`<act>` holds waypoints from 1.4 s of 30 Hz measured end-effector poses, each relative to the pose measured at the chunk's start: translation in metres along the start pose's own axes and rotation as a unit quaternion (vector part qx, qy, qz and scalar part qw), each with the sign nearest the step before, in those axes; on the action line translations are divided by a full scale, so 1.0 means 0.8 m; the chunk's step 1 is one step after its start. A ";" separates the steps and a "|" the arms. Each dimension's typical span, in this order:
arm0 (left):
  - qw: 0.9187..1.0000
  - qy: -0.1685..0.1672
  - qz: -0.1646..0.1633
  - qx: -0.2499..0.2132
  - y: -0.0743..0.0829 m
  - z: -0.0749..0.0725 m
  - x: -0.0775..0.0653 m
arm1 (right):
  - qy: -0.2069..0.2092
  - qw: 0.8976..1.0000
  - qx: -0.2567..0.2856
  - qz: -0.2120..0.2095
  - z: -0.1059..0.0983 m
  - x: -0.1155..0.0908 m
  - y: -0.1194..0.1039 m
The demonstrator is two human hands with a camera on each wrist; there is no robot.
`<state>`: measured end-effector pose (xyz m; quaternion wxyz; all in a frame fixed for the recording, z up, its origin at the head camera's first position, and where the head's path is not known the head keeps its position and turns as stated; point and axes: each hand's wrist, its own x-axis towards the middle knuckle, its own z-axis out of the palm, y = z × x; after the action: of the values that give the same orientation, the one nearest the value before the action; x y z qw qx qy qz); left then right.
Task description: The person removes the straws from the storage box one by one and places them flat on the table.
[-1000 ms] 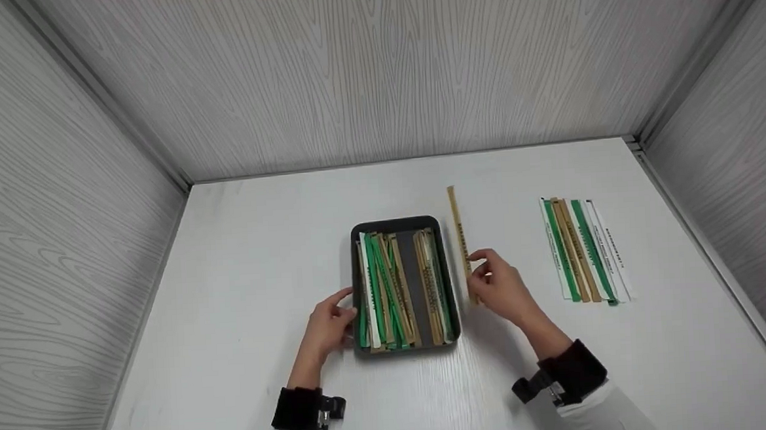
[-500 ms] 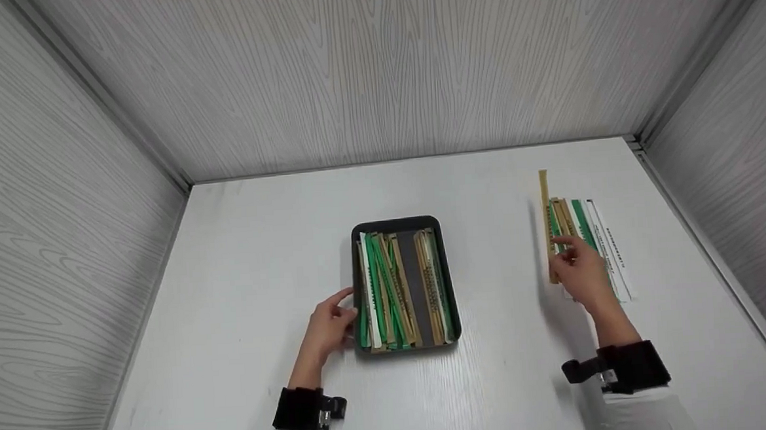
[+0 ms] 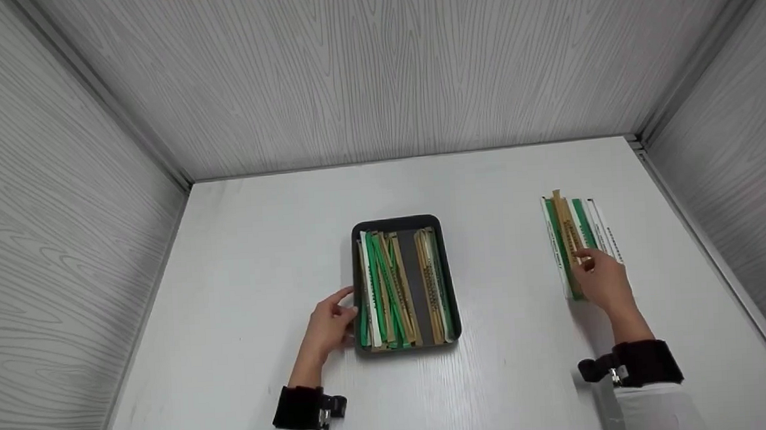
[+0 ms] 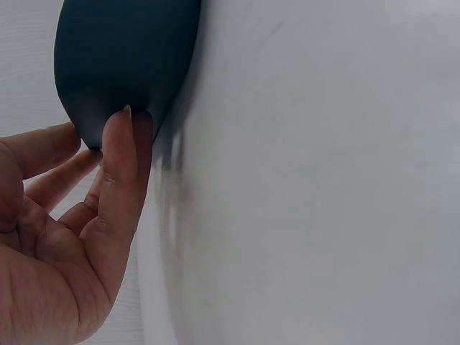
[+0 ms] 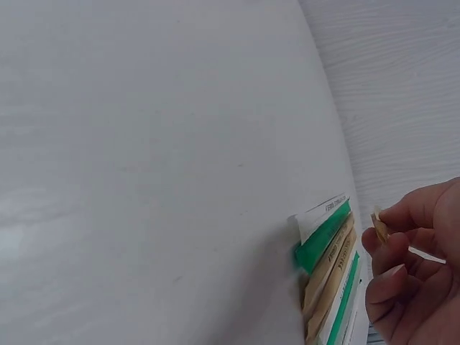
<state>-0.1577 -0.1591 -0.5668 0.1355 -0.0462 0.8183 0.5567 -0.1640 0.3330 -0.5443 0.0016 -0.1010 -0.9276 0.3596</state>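
Note:
A black tray [image 3: 393,225] stands mid-table in the head view. It holds several long, narrow paper-wrapped sticks in green, white and brown. My left hand [image 3: 326,323] grips its left side; in the left wrist view thumb and fingers meet the dark wall [image 4: 129,57]. At the right, my right hand [image 3: 603,283] pinches a brown paper-wrapped stick [image 5: 379,228] between thumb and fingers. The held stick overlaps a row of similar sticks [image 3: 585,221] lying side by side, white, green and brown. My hand hides the lower ends of some of them.
The white table [image 3: 260,247] is bordered by a grey wood-grain panel [image 3: 376,78] at the back and others at both sides. Inside the tray, a dark strip of floor [image 3: 412,266] shows between two groups of sticks. Each wrist wears a black strap.
My right hand has carried the brown stick from beside the tray rightward to the row, then lowered it over the other brown ones. My left hand and the tray stay in place.

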 end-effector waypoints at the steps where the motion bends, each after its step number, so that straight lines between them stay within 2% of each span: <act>1: 1.000 0.000 -0.002 -0.001 0.000 0.000 0.000 | -0.002 1.000 -0.004 0.000 0.001 0.001 0.001; 6: 1.000 0.001 -0.012 0.001 0.001 0.001 0.001 | -0.017 1.000 -0.014 0.013 0.003 0.003 0.006; 15: 1.000 -0.001 -0.009 -0.003 0.002 0.002 0.002 | -0.019 0.999 -0.031 0.033 0.003 0.009 0.015; 25: 1.000 0.001 -0.007 -0.001 0.002 0.002 0.002 | -0.001 0.999 -0.044 0.018 0.001 0.006 0.009; 29: 1.000 0.004 -0.010 -0.001 0.002 0.002 0.002 | 0.009 0.999 -0.046 -0.011 0.010 0.002 -0.012; 33: 1.000 0.005 -0.015 -0.006 0.002 0.001 0.002 | 0.009 0.997 -0.051 -0.055 0.029 -0.004 -0.048; 37: 1.000 0.005 -0.019 -0.008 0.002 0.001 0.001 | -0.001 0.992 -0.053 -0.110 0.056 -0.015 -0.091; 42: 1.000 0.002 -0.016 -0.006 0.002 0.000 -0.001 | -0.042 0.984 -0.034 -0.170 0.100 -0.036 -0.146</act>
<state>-0.1577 -0.1583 -0.5650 0.1425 -0.0611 0.8142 0.5595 -0.1637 0.1902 -0.5236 0.0202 0.0733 -0.9424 0.3258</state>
